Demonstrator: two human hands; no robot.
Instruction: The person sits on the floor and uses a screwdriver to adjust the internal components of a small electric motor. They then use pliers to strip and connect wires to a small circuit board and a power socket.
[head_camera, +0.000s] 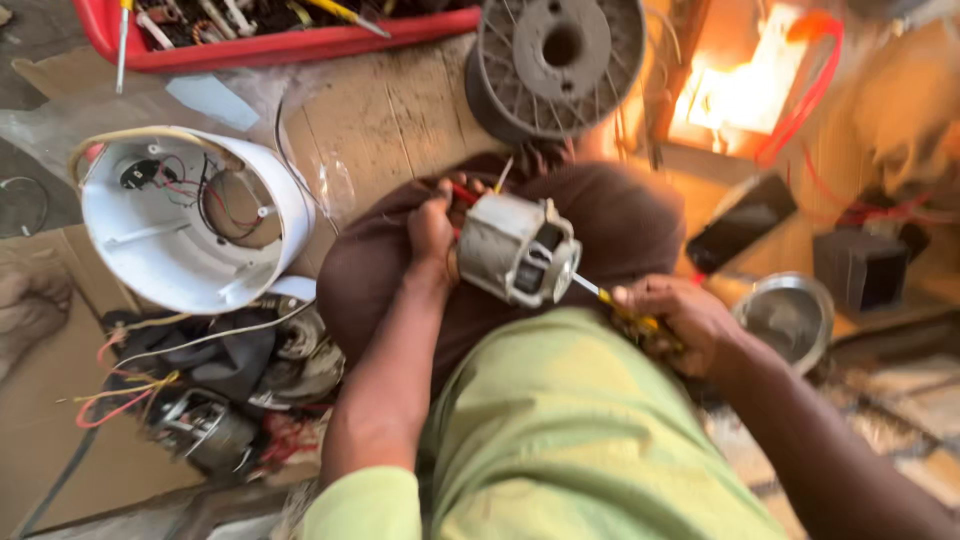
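A small grey electric motor rests on my lap over brown cloth. My left hand grips its left side, with red wires showing by the fingers. My right hand is closed on a yellow-handled screwdriver. Its thin metal shaft points left and its tip touches the motor's end cap.
A white plastic appliance housing with inner wiring lies on cardboard at the left. Below it sit loose motor parts and wires. A grey wire spool and a red tool tray are at the back, a metal bowl at the right.
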